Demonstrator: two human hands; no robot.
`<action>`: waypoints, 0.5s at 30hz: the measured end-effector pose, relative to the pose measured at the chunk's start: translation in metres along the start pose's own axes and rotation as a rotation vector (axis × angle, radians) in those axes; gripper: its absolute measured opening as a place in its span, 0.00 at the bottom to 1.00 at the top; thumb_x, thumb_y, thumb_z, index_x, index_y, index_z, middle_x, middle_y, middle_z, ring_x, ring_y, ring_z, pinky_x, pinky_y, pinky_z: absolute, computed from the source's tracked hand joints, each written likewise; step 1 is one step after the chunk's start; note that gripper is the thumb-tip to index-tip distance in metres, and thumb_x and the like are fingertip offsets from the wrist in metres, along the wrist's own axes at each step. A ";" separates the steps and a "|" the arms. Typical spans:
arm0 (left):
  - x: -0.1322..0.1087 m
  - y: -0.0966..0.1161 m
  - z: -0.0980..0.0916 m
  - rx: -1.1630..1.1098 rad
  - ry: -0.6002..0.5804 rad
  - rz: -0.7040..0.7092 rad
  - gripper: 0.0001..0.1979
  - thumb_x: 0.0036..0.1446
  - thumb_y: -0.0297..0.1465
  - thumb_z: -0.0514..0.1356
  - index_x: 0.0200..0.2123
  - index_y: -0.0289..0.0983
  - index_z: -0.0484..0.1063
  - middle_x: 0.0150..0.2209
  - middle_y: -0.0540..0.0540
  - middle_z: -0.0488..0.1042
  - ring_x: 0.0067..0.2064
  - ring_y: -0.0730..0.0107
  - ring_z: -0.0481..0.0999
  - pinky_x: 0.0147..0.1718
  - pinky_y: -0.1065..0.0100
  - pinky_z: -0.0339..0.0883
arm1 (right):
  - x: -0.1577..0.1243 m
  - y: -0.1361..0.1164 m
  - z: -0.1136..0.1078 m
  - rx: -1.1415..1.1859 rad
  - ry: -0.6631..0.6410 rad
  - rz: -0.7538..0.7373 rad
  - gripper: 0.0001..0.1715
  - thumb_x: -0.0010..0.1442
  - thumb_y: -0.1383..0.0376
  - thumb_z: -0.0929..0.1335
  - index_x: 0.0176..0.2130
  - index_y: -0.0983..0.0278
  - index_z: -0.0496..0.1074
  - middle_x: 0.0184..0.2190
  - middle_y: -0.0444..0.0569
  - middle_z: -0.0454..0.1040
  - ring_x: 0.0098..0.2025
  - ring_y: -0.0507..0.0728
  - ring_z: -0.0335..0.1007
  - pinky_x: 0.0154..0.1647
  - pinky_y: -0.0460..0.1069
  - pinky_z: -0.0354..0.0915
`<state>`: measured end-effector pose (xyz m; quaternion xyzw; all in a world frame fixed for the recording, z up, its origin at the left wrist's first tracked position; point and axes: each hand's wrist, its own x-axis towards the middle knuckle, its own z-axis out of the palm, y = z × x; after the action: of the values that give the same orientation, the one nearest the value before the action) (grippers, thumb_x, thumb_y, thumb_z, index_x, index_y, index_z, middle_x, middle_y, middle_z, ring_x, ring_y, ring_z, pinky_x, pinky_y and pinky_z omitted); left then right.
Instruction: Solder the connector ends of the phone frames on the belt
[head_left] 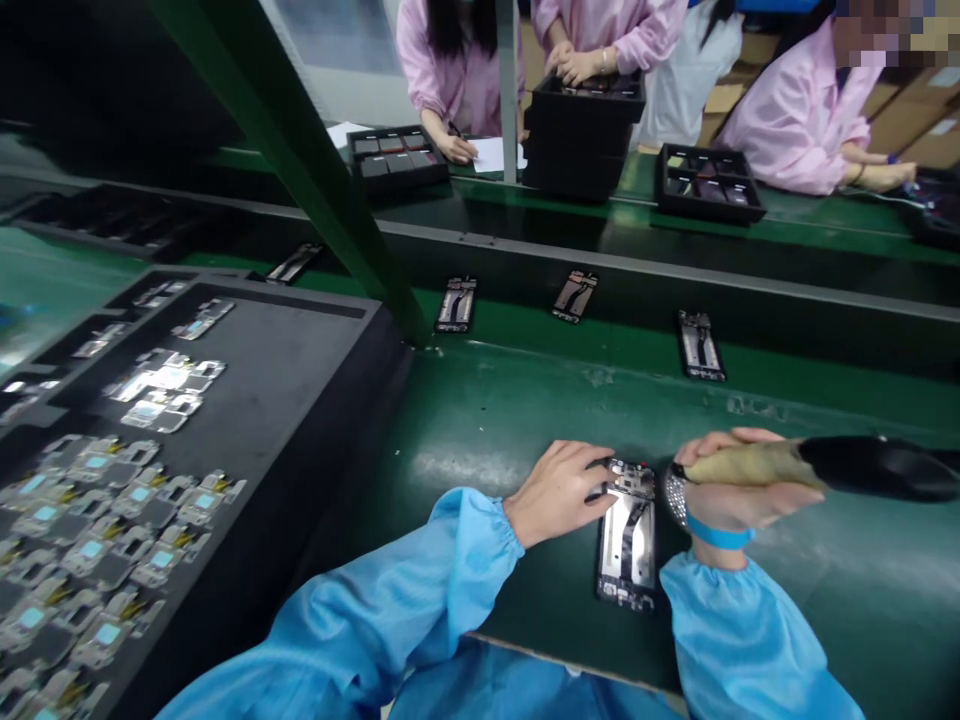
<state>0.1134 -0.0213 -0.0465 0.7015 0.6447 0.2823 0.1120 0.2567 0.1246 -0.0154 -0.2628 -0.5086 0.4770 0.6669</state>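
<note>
An opened phone (pixel 628 545) lies upright on the green bench in front of me, its circuit board at the top and a black ribbon cable running down its silver frame. My left hand (pixel 564 490) holds its upper left edge, fingertips and thumb on the board end. To the right of the phone, my right hand (pixel 724 500) is closed around a hand tool (pixel 757 464) with a tan wrapped grip and a long black body pointing right. A silver studded piece (pixel 676 497) shows by this hand, above a blue wrist strap (pixel 720 535). The tool's working tip cannot be made out.
On the left stands a large black tray (pixel 300 350) with several circuit boards (pixel 94 550). More opened phones (pixel 456 304) lie along the bench's far strip. A green post (pixel 300 150) slants down beside the tray. Co-workers in pink sit beyond, near black compartment trays (pixel 709 185).
</note>
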 end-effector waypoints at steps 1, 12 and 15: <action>0.003 0.002 0.001 -0.007 0.003 -0.026 0.11 0.71 0.39 0.68 0.50 0.41 0.80 0.65 0.43 0.77 0.62 0.55 0.77 0.61 0.53 0.68 | 0.006 0.000 -0.004 -0.021 0.038 -0.014 0.44 0.64 0.25 0.57 0.40 0.60 0.70 0.19 0.41 0.66 0.16 0.54 0.61 0.17 0.50 0.63; 0.019 0.005 0.009 -0.001 0.014 -0.071 0.07 0.70 0.35 0.68 0.47 0.40 0.79 0.56 0.45 0.81 0.56 0.57 0.77 0.52 0.56 0.68 | 0.011 0.019 -0.024 -0.084 0.031 -0.006 0.41 0.66 0.29 0.61 0.41 0.62 0.74 0.21 0.43 0.68 0.16 0.57 0.65 0.16 0.52 0.63; 0.014 0.004 0.006 -0.010 0.022 -0.063 0.08 0.71 0.36 0.67 0.48 0.40 0.79 0.58 0.45 0.81 0.57 0.57 0.78 0.53 0.55 0.69 | 0.011 0.019 -0.024 -0.085 0.031 -0.022 0.42 0.66 0.28 0.59 0.41 0.61 0.74 0.21 0.43 0.68 0.16 0.57 0.64 0.15 0.52 0.62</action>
<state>0.1205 -0.0067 -0.0455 0.6773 0.6661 0.2895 0.1171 0.2723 0.1455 -0.0346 -0.2924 -0.5209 0.4436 0.6681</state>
